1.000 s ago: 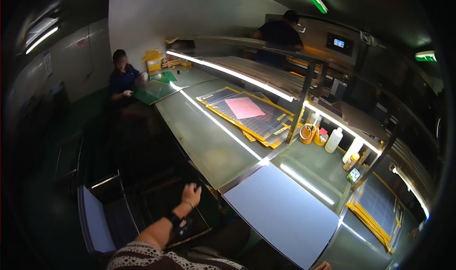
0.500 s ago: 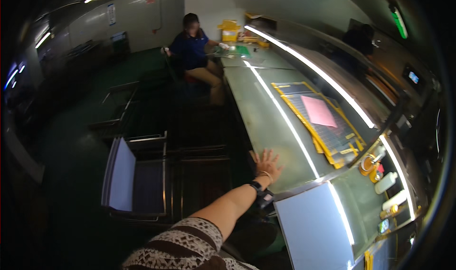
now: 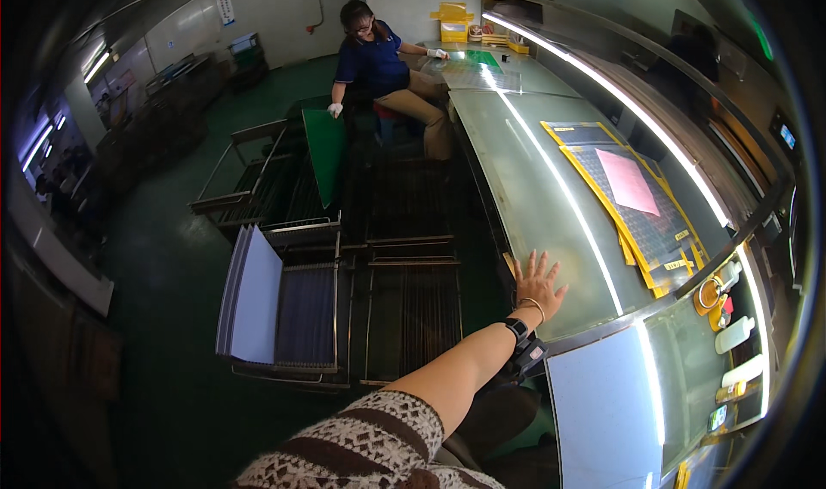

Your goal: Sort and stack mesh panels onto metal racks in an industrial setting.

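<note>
My left hand (image 3: 539, 289) lies flat, palm down with fingers spread, on the near corner of the grey-green worktop (image 3: 508, 188). Nothing is held in it. A dark watch (image 3: 517, 328) and a thin bracelet are on its wrist, and a small dark device (image 3: 528, 356) shows just below. Beside the wrist, a pale blue-white panel (image 3: 607, 403) rests on the nearer part of the bench. My right hand is out of the picture.
A seated co-worker (image 3: 374, 67) in white gloves holds a green board (image 3: 324, 155) beside a metal rack (image 3: 249, 179). Pale panels (image 3: 249, 295) stand in a nearer rack. A pink sheet (image 3: 626, 181) lies on a yellow-taped mat (image 3: 667, 248); bottles (image 3: 734, 334) stand at right.
The view has swung, so the bench and racks sit further right. The co-worker's gloved hand is lower, with the green board now plainly in it. My left hand stays flat on the worktop.
</note>
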The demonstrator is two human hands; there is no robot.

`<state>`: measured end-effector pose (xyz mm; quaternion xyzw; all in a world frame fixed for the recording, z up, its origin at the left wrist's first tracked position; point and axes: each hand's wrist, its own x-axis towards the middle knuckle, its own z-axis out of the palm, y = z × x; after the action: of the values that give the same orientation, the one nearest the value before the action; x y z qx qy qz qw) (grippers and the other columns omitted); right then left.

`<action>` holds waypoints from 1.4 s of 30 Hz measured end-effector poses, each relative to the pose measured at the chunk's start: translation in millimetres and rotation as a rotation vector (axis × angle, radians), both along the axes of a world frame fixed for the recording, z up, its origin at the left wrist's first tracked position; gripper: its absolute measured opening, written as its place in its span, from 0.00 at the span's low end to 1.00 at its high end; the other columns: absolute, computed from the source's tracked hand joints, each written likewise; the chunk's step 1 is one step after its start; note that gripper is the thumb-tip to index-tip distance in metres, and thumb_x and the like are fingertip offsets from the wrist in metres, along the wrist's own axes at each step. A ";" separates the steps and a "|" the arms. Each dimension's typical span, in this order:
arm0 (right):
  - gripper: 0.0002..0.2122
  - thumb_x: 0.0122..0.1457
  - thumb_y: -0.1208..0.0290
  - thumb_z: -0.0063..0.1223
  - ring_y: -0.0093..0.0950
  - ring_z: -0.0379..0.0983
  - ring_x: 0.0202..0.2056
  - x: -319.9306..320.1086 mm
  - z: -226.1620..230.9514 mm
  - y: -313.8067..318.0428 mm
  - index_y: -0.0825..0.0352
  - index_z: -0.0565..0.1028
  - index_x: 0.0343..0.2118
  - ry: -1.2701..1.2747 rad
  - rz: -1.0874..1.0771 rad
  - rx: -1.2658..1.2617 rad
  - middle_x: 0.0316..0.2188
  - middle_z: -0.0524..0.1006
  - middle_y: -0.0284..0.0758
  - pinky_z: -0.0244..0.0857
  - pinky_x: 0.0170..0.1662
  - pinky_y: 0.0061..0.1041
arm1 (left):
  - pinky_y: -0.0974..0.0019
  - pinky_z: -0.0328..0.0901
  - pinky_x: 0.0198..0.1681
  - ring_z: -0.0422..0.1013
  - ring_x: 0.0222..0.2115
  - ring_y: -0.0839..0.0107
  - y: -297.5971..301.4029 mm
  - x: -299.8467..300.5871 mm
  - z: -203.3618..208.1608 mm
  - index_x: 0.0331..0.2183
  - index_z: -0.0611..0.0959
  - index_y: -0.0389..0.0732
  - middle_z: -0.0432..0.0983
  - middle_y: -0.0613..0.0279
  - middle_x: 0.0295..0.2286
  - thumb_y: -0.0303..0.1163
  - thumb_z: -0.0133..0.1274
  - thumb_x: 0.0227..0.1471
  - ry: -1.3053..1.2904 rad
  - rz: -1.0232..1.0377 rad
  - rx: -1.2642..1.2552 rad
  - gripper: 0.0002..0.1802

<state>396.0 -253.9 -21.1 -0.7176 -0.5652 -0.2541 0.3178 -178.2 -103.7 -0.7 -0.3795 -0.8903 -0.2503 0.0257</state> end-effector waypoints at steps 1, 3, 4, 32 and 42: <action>0.10 0.57 0.66 0.46 0.38 0.69 0.24 -3.8 4.0 -0.5 0.66 0.73 0.23 -0.005 0.009 0.007 0.21 0.73 0.39 0.62 0.27 0.33 | 0.45 0.32 0.59 0.39 0.60 0.60 -0.7 -0.2 -0.8 0.53 0.66 0.54 0.49 0.61 0.58 0.52 0.43 0.49 0.000 -0.002 0.003 0.30; 0.10 0.57 0.66 0.46 0.38 0.69 0.24 -13.2 13.3 -1.9 0.66 0.73 0.24 -0.008 0.017 -0.004 0.21 0.73 0.39 0.62 0.28 0.33 | 0.45 0.32 0.59 0.39 0.60 0.60 -2.4 -1.3 -1.7 0.53 0.66 0.53 0.49 0.60 0.58 0.52 0.43 0.49 0.007 0.005 0.004 0.30; 0.11 0.57 0.65 0.45 0.38 0.69 0.24 -15.7 15.8 -3.0 0.66 0.73 0.24 -0.012 0.024 -0.019 0.21 0.73 0.39 0.62 0.28 0.33 | 0.45 0.32 0.59 0.39 0.60 0.60 -2.2 -0.9 -1.4 0.53 0.66 0.53 0.49 0.60 0.58 0.52 0.43 0.49 0.007 0.002 0.006 0.30; 0.10 0.56 0.67 0.46 0.37 0.69 0.23 -23.2 21.8 -4.9 0.66 0.73 0.22 -0.055 0.013 0.017 0.20 0.73 0.39 0.63 0.26 0.32 | 0.45 0.33 0.59 0.40 0.60 0.60 -0.1 -1.4 -6.0 0.53 0.66 0.54 0.50 0.61 0.57 0.53 0.42 0.49 0.029 0.013 -0.017 0.30; 0.11 0.57 0.68 0.44 0.38 0.68 0.23 -25.4 26.6 -6.0 0.67 0.73 0.23 0.006 0.054 -0.015 0.21 0.73 0.40 0.62 0.27 0.33 | 0.45 0.32 0.59 0.40 0.60 0.61 0.8 -0.5 -5.1 0.53 0.66 0.55 0.49 0.62 0.58 0.54 0.42 0.49 0.032 0.017 -0.021 0.30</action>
<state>370.6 -260.0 5.5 -0.7052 -0.5854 -0.2388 0.3209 -178.7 -102.8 -5.8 -0.3759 -0.8957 -0.2346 0.0379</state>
